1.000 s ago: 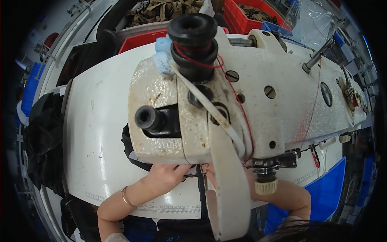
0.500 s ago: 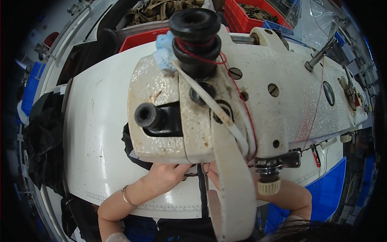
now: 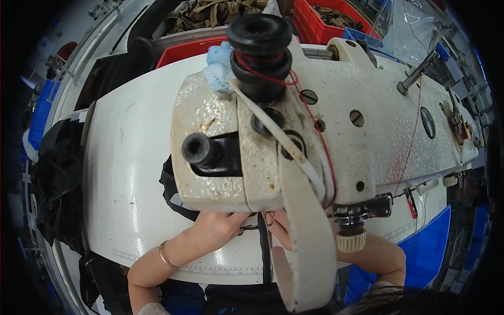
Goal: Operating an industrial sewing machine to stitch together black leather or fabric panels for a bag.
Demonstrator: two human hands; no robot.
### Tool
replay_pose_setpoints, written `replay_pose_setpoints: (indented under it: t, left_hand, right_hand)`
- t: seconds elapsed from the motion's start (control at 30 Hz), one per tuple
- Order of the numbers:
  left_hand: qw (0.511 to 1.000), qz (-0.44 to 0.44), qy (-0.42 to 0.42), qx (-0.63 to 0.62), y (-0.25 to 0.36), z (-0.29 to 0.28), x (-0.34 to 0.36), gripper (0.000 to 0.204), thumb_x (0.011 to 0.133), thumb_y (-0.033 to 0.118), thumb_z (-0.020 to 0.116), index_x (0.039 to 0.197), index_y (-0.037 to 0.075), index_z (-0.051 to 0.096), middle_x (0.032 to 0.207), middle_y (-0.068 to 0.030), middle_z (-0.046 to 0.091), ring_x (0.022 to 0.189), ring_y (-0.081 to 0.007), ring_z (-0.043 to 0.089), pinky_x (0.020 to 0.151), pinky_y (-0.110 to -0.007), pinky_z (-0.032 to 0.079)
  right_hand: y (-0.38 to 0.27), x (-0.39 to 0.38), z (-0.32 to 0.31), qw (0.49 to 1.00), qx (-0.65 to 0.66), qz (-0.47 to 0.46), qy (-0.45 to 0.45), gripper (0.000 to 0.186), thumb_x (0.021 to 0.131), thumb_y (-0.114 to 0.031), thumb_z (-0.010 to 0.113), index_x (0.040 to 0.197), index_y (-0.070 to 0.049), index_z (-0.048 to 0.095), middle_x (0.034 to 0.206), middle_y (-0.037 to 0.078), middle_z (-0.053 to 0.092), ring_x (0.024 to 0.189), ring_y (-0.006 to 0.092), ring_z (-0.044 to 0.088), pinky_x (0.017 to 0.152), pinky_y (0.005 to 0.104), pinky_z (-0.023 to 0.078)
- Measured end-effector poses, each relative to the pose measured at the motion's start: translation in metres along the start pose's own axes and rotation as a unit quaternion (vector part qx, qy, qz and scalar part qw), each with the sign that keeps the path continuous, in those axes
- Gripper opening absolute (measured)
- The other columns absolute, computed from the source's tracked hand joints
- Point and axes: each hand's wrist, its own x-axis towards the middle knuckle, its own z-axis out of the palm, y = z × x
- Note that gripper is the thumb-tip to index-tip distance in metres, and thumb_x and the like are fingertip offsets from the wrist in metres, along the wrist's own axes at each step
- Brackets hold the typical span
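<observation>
A pale sewing machine head (image 3: 210, 152) fills the middle and covers the stitching spot. My left hand (image 3: 218, 226), a bangle on its wrist, lies at the machine's front with bent fingers closed at a black zipper strip (image 3: 264, 247); its fingertips are under the head. The strip runs toward me over the table edge. My right hand (image 3: 281, 228) is just right of the strip, mostly behind a hanging whitish strap (image 3: 312, 252), so its grip is hidden. A small metal loop (image 3: 270, 219) shows between the hands. Black fabric (image 3: 169, 184) sticks out left of the head.
The white table (image 3: 126, 157) has a ruler scale along its front. Black fabric is heaped (image 3: 58, 178) at the left edge. Red bins (image 3: 310, 23) with tan straps stand behind, and a blue bin (image 3: 430, 247) is at the right. Red thread (image 3: 320, 142) runs down the machine.
The machine's upper parts and hanging strap appear slightly farther right in the view. My right fingers show a little more beside the strip; my left hand stays almost in place.
</observation>
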Motion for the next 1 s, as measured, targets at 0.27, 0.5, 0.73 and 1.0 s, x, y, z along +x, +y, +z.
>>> replay_pose_setpoints:
  t: [0.27,0.5,0.73,1.0]
  left_hand:
    - [1.0,0.0,0.004,-0.008,0.0,-0.001,0.001,0.051,0.051,-0.002,0.064,0.102,0.002,0.066,0.099,-0.0141,0.062,0.094,-0.0327,0.06,0.082,-0.042,0.049]
    - [1.0,0.024,0.008,0.01,0.001,-0.001,0.007,0.047,0.054,0.0,0.063,0.101,0.002,0.066,0.098,-0.0138,0.062,0.092,-0.0318,0.06,0.081,-0.042,0.049]
    - [1.0,0.009,-0.004,0.012,0.005,-0.002,0.001,0.038,0.058,0.0,0.061,0.096,0.0,0.067,0.094,-0.0131,0.062,0.09,-0.0308,0.06,0.079,-0.041,0.05]
    - [0.999,-0.002,0.037,-0.003,0.005,-0.004,0.008,0.04,0.057,-0.004,0.064,0.097,0.002,0.067,0.091,-0.0137,0.063,0.082,-0.0328,0.061,0.072,-0.041,0.051]
  right_hand:
    - [-0.001,-0.002,-0.001,0.993,-0.107,-0.04,-0.038,0.011,0.061,-0.006,0.058,0.071,-0.007,0.053,0.067,0.0,0.048,0.066,0.0173,0.054,0.06,0.0326,0.046]
    - [0.0,-0.006,-0.002,0.995,-0.085,-0.026,-0.044,0.01,0.066,-0.004,0.058,0.075,-0.006,0.053,0.068,0.0,0.048,0.066,0.018,0.054,0.058,0.0338,0.045]
    - [-0.003,-0.001,0.004,1.0,-0.023,0.013,0.007,0.006,0.082,-0.002,0.048,0.081,-0.005,0.054,0.073,0.003,0.055,0.068,0.0177,0.056,0.063,0.0333,0.045]
    - [-0.005,-0.002,-0.002,0.999,-0.015,0.034,-0.017,0.005,0.077,-0.001,0.053,0.081,-0.004,0.053,0.072,0.006,0.055,0.071,0.0212,0.057,0.065,0.0355,0.046]
